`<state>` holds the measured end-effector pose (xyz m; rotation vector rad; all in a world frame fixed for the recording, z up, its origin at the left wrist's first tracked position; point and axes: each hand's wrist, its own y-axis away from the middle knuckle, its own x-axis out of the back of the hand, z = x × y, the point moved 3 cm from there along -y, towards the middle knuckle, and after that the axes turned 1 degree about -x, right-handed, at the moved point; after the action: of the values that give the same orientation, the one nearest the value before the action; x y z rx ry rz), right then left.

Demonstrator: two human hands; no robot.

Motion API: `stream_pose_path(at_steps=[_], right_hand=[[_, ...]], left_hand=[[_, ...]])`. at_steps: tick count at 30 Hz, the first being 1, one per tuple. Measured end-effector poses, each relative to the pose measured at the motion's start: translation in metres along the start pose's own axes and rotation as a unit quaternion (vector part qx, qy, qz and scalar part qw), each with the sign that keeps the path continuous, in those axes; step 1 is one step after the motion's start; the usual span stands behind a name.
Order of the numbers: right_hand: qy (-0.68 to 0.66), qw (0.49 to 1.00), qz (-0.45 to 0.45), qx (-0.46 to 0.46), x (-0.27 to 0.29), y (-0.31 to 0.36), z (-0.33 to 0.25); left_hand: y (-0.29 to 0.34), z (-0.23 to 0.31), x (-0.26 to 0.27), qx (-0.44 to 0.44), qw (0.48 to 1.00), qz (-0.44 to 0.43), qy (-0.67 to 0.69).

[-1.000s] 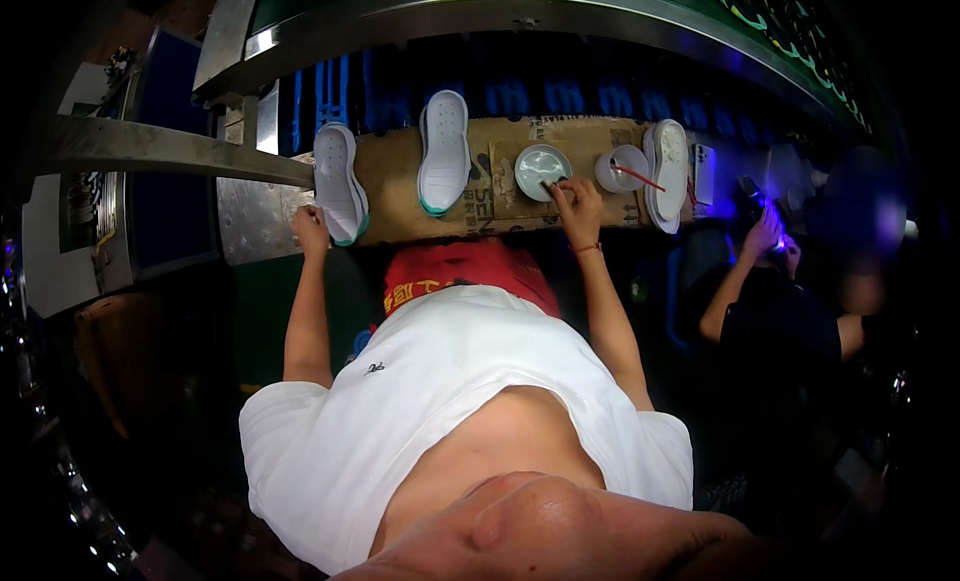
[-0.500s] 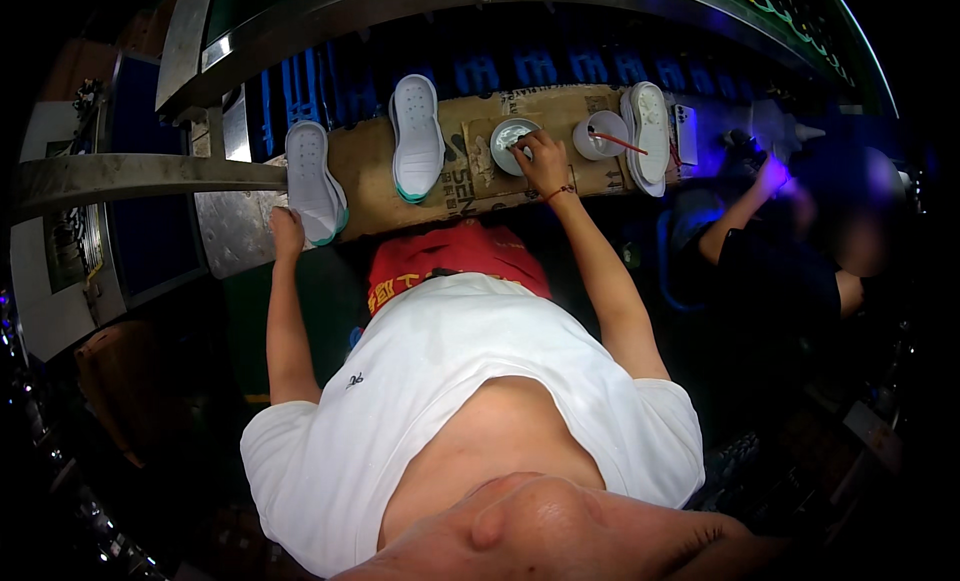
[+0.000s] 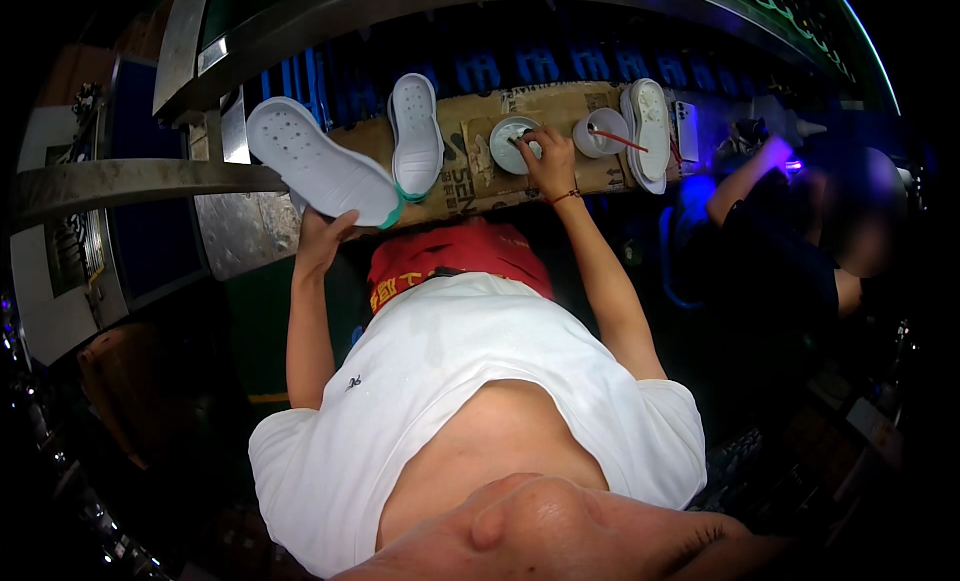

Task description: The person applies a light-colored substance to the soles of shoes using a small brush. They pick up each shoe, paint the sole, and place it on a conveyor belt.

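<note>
Our left hand [image 3: 325,243] grasps a white sole [image 3: 318,159] near its teal-edged end, thumb on the near edge and the other fingers tucked beneath, probably so its holed face is uncovered and turned toward us. The sole slants over the left part of the bench [image 3: 240,231], apparently lifted. Our right hand [image 3: 552,166] is at the bowl [image 3: 504,158], fingertips drawn together; we cannot tell what, if anything, they pinch. The bowl sits on cardboard [image 3: 465,181], likely for a short reach, with a cup [image 3: 586,141] just beside it, its red stick [image 3: 620,139] leaning out, perhaps for easy picking up
</note>
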<state>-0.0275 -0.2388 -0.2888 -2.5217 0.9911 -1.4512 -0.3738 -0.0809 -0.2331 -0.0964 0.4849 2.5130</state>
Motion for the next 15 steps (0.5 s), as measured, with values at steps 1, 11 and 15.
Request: stream_pose_path(at_steps=[1, 11, 15], right_hand=[[0.000, 1.000, -0.007, 0.001, -0.002, 0.000, 0.004], [-0.211, 0.972, 0.034, -0.095, 0.070, -0.014, -0.070], [-0.198, 0.980, 0.036, 0.005, 0.077, -0.011, -0.114]], left_hand=[[-0.010, -0.005, -0.005, 0.018, 0.999, -0.030, -0.028], [-0.048, 0.032, -0.104, -0.164, 0.960, 0.026, -0.224], [-0.042, 0.046, -0.128, -0.263, 0.941, 0.048, -0.206]])
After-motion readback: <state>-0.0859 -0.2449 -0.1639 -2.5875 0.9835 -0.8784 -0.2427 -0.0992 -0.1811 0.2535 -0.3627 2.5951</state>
